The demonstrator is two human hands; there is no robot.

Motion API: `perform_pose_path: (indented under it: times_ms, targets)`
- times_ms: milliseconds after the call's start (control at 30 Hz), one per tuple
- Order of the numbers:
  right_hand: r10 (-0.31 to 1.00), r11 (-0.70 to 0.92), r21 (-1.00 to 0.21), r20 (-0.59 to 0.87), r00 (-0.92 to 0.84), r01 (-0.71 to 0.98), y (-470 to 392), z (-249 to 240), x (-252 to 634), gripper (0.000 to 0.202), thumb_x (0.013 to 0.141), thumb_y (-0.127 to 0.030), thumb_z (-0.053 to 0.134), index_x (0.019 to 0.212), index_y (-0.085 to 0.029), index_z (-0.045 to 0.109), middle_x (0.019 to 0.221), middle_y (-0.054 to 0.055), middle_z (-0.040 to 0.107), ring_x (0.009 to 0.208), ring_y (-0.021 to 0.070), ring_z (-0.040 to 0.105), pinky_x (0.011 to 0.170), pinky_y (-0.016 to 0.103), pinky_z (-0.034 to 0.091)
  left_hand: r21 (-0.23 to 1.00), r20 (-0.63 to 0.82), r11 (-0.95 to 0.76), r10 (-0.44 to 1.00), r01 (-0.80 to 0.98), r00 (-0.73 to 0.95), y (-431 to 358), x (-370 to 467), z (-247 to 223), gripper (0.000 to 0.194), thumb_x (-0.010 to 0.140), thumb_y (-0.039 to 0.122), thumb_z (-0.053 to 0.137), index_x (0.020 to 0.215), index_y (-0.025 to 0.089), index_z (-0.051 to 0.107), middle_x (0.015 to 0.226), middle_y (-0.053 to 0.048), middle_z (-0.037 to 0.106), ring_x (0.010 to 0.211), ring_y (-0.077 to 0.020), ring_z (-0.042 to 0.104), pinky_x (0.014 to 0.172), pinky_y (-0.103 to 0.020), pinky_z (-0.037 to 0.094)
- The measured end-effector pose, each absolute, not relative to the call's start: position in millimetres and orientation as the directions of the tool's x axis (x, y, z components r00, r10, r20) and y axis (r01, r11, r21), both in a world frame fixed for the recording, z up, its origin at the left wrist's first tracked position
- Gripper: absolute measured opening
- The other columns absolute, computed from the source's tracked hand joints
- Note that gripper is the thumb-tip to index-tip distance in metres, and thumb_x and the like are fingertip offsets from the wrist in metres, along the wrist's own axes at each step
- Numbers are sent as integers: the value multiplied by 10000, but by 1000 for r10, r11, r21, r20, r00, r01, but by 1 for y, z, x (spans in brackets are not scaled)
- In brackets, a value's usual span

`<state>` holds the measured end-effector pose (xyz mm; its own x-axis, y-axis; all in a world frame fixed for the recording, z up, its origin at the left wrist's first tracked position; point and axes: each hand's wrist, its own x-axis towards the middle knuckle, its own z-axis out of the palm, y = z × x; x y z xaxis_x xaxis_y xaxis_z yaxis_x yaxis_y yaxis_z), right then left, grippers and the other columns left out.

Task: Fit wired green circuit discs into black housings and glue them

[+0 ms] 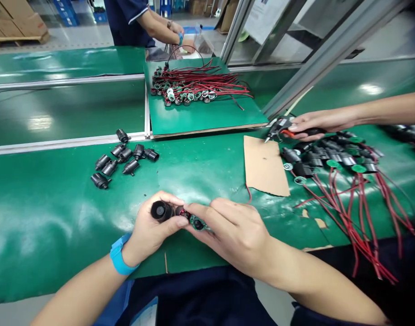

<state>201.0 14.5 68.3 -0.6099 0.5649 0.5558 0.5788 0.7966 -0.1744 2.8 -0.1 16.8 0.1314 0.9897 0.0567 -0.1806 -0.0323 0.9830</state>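
Observation:
My left hand [153,226], a blue band at its wrist, is closed around a black plastic housing [161,211] with its round end turned toward me. Close beside it, my right hand [234,226] pinches a small round green circuit board [196,222] with a black part at its centre. Between the two hands, a small dark piece with red wire [182,212] shows at my left thumb; how it joins the board is hidden by the fingers. Both hands are just above the green table mat [74,226], near its front edge.
Several black housings [124,155] lie at left. Beyond, a raised green board [200,118] bears red-wired circuit boards [193,88]. At right are a cardboard piece [265,167], a co-worker's hand [316,124] with a hot glue gun [280,129], and wired housings [316,156]. Another person stands behind.

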Motion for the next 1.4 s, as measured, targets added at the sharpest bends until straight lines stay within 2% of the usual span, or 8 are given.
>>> perform_pose_path:
  times_ms: [167, 300, 400, 500, 733, 933, 1167, 1400]
  targets:
    - [691, 673, -610, 316, -650, 419, 26, 75, 209, 312, 990, -239, 605, 1296, -182, 625, 835, 5, 649, 661, 109, 564, 598, 222, 448, 988, 150, -153, 986, 36, 75, -2, -3, 15, 111, 874, 244, 760, 978, 237, 724, 842, 22, 745, 734, -96, 678, 686, -183, 518]
    - [790, 439, -832, 177, -586, 340, 39, 77, 209, 187, 1016, -248, 545, 1039, -202, 726, 829, 8, 672, 723, 105, 597, 666, 219, 464, 981, 143, -154, 985, 114, 99, -4, -6, 16, 122, 880, 275, 755, 987, 226, 722, 855, -1, 743, 755, -130, 687, 697, -225, 524]
    - [840, 237, -930, 50, -540, 282, 42, 67, 204, 175, 960, -334, 643, 999, -199, 748, 766, -5, 625, 598, 91, 513, 543, 226, 413, 977, 127, -139, 989, 163, 81, -4, -6, 18, 164, 867, 302, 769, 982, 217, 687, 815, 3, 704, 719, -134, 651, 680, -243, 505]
    - [875, 176, -949, 30, -484, 260, 42, 56, 201, 193, 852, -353, 773, 981, -208, 782, 702, -36, 523, 503, 63, 378, 446, 225, 303, 983, 100, -110, 992, 148, 75, -3, -6, 16, 227, 853, 311, 787, 987, 225, 625, 833, 14, 666, 727, -126, 617, 682, -238, 485]
    - [868, 376, -860, 197, -456, 345, 47, 52, 209, 86, 883, -227, 727, 929, -224, 799, 590, -51, 449, 523, 86, 410, 495, 239, 327, 987, 28, -61, 976, 146, 215, 2, -9, 11, 372, 856, 349, 784, 1116, 243, 540, 976, -17, 648, 799, -145, 590, 747, -274, 472]
    - [915, 360, -848, 240, -324, 388, 52, 61, 222, 78, 857, -288, 767, 910, -244, 802, 602, -34, 489, 505, 92, 361, 470, 261, 280, 911, 80, -199, 945, 360, 318, 3, -13, 18, 462, 1039, 335, 437, 1489, 242, 389, 1257, -114, 508, 1183, -239, 521, 1053, -412, 435]
    - [954, 141, -962, 70, -291, 232, 55, 45, 214, 160, 840, -368, 766, 842, -209, 787, 635, -2, 559, 544, 104, 391, 487, 267, 267, 836, 340, -354, 934, 419, 110, 8, -3, 2, 339, 869, 278, 770, 1104, 236, 529, 1147, -81, 640, 1195, -261, 655, 978, -407, 549]
    - [914, 139, -970, 49, -402, 198, 45, 40, 192, 76, 828, -269, 762, 848, -198, 782, 623, -50, 458, 503, 66, 314, 463, 239, 250, 783, 357, -371, 925, 500, 128, 6, -3, -3, 296, 864, 231, 763, 1023, 235, 514, 999, -39, 696, 1144, -257, 711, 918, -378, 592]
